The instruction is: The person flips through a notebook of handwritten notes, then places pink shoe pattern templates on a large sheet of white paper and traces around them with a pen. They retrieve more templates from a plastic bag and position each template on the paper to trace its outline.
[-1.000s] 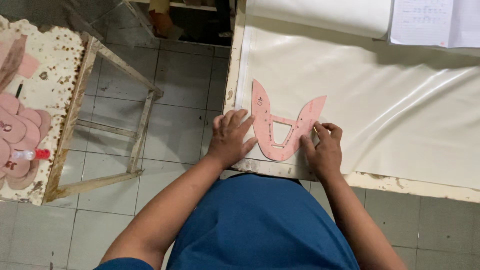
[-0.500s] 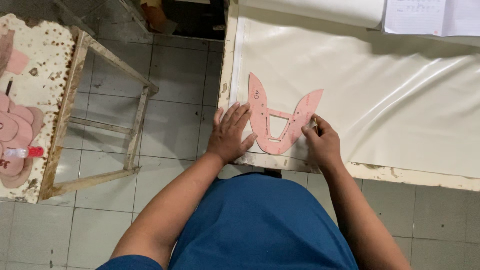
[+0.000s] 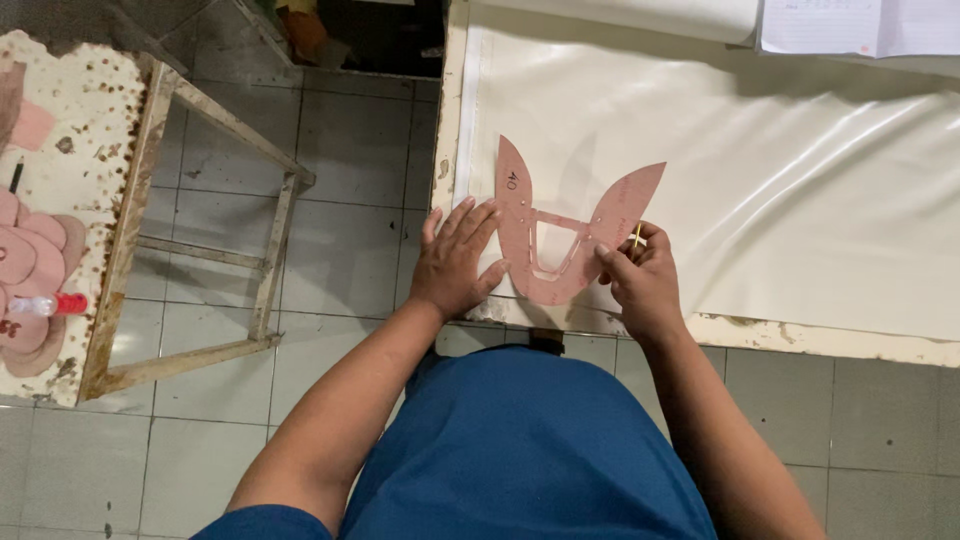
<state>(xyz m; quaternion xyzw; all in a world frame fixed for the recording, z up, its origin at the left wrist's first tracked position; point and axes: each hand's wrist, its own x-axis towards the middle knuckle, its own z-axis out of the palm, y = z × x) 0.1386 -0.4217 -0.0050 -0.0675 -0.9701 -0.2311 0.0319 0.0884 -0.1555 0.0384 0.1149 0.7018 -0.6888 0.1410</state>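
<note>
My left hand point(image 3: 455, 262) lies flat, fingers spread, pressing the left wing of the pink U-shaped cardboard pattern point(image 3: 560, 240) onto the cream sheet material point(image 3: 800, 180). My right hand point(image 3: 640, 280) is closed around a thin yellow pencil point(image 3: 637, 236), its tip at the pattern's right wing, just above my knuckles. The pattern sits between my hands at the near table edge. I judge the outline only partly traced; I can't make out any drawn line on the sheet.
</note>
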